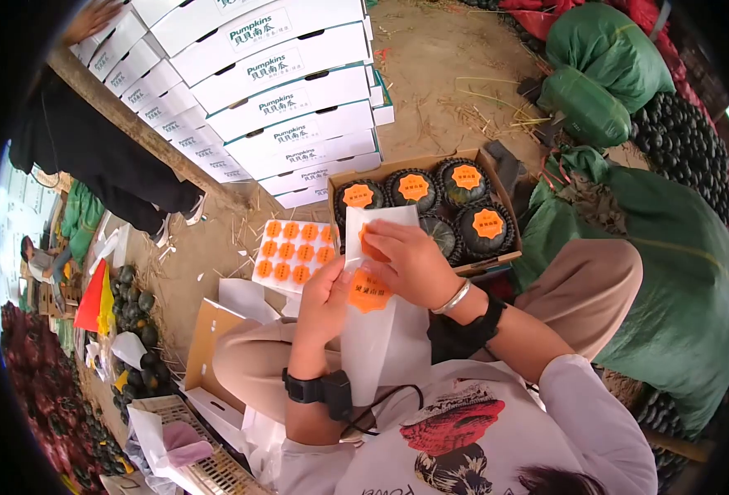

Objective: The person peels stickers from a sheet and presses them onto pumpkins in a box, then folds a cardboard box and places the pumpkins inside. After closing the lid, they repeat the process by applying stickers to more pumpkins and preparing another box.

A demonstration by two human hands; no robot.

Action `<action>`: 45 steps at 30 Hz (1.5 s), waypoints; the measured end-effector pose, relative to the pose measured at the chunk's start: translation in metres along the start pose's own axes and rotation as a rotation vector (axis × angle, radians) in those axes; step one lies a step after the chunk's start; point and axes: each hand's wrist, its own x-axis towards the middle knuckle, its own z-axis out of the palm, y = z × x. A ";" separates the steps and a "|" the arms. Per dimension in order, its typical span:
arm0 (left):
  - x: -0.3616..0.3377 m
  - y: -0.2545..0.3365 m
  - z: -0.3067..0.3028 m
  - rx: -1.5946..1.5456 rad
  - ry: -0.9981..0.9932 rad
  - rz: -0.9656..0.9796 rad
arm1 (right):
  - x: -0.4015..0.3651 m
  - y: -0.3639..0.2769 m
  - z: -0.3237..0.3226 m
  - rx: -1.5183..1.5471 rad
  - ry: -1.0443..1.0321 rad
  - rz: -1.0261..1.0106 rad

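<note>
A white backing sheet (385, 346) with orange labels (369, 290) is between my two hands, above my lap. My left hand (323, 301) pinches the sheet's left edge. My right hand (410, 264) lies over the sheet's upper part, its fingers on an orange label; whether they grip it is hidden. Just beyond is a cardboard box (506, 260) of dark green pumpkins in black netting. Several of them carry orange labels, such as the pumpkin (486, 227) at the right. One pumpkin (438, 237) beside my right hand shows no label.
A sheet of orange stickers (294, 254) lies on the ground at the left. White pumpkin cartons (290, 107) are stacked beyond. Green sacks (653, 272) stand at the right. A person in dark clothes (104, 157) is at the upper left. A plastic basket (216, 462) sits lower left.
</note>
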 end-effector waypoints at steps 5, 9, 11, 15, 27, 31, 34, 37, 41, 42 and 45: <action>-0.001 0.003 0.005 0.230 -0.062 -0.078 | -0.005 0.015 -0.001 -0.100 -0.114 -0.064; 0.000 -0.007 0.005 0.284 -0.041 -0.059 | -0.009 0.031 0.008 0.021 -0.151 0.010; 0.002 -0.008 0.006 0.278 -0.039 -0.039 | -0.013 0.035 0.010 -0.065 -0.153 0.025; 0.003 0.000 -0.001 0.453 0.043 -0.127 | -0.013 0.050 0.002 0.056 0.033 0.211; 0.005 -0.002 -0.040 0.572 0.446 -0.228 | -0.052 0.113 0.008 -0.513 -0.296 -0.039; 0.004 -0.009 -0.041 0.580 0.467 -0.175 | -0.065 0.114 0.020 -0.559 -0.304 -0.093; 0.004 -0.012 -0.043 0.575 0.457 -0.172 | -0.060 0.118 0.012 -0.474 -0.312 -0.129; 0.005 -0.011 -0.043 0.554 0.458 -0.200 | -0.049 0.113 0.004 -0.393 -0.166 -0.115; 0.006 -0.009 -0.041 0.577 0.451 -0.223 | -0.050 0.129 0.005 -0.343 -0.327 -0.014; 0.006 -0.009 -0.041 0.576 0.446 -0.227 | -0.048 0.132 0.003 -0.360 -0.354 0.025; 0.007 -0.010 -0.042 0.572 0.431 -0.226 | -0.040 0.125 -0.003 -0.388 -0.227 0.089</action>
